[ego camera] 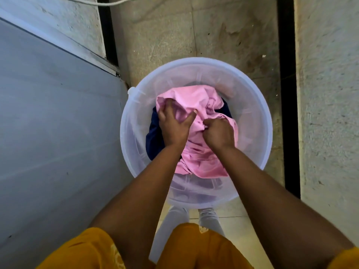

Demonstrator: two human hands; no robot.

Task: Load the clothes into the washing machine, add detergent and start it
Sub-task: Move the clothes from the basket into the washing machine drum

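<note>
A translucent white plastic tub [258, 105] stands on the floor in front of me. A crumpled pink garment [196, 98] lies on top inside it, over a dark navy garment [155, 136]. Both my hands reach down into the tub. My left hand [172, 123] grips the pink cloth on its left side, fingers spread and dug into the folds. My right hand [217, 133] is curled in a fist round a bunch of the same pink cloth near its middle. The washing machine's grey top [48, 117] fills the left of the view.
A rough concrete wall [328, 94] rises at the right, with a black strip [287, 74] beside it. Stained stone floor [194, 35] lies beyond the tub. A white hose [93, 1] runs across the top left. My feet [207, 212] stand just below the tub.
</note>
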